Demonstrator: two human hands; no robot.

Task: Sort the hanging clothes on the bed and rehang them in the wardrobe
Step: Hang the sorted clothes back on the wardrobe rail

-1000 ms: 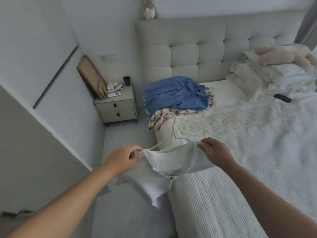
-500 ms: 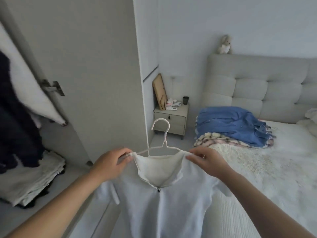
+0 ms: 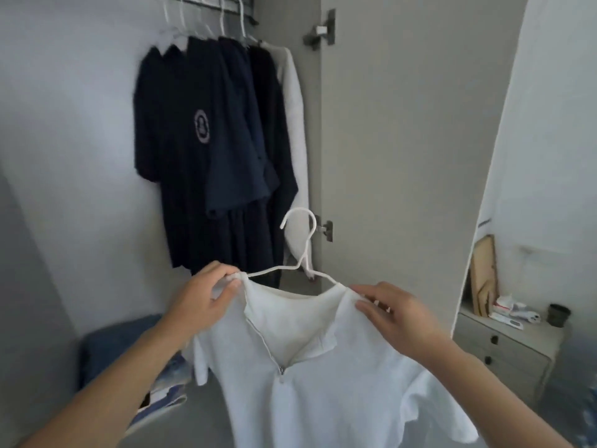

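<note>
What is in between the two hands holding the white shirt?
In the head view, the white wire hanger and the white zip-neck shirt's open collar span from the left hand to the right hand.

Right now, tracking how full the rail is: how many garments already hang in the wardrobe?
4 that I can tell: three dark shirts overlapping on the rail, then a white garment rightmost. More may be hidden between them.

A white, matt, soft-looking cloth shirt with a metal zip at the neck point(image 3: 323, 383) is hanging on a smooth white hanger point(image 3: 302, 250). Dark navy matt cloth shirts point(image 3: 210, 150) are hanging from a dull metal rail point(image 3: 232, 8). A flat pale wooden board point(image 3: 483, 273) is leaning over a smooth matt cream bedside cabinet point(image 3: 504, 347).
</note>
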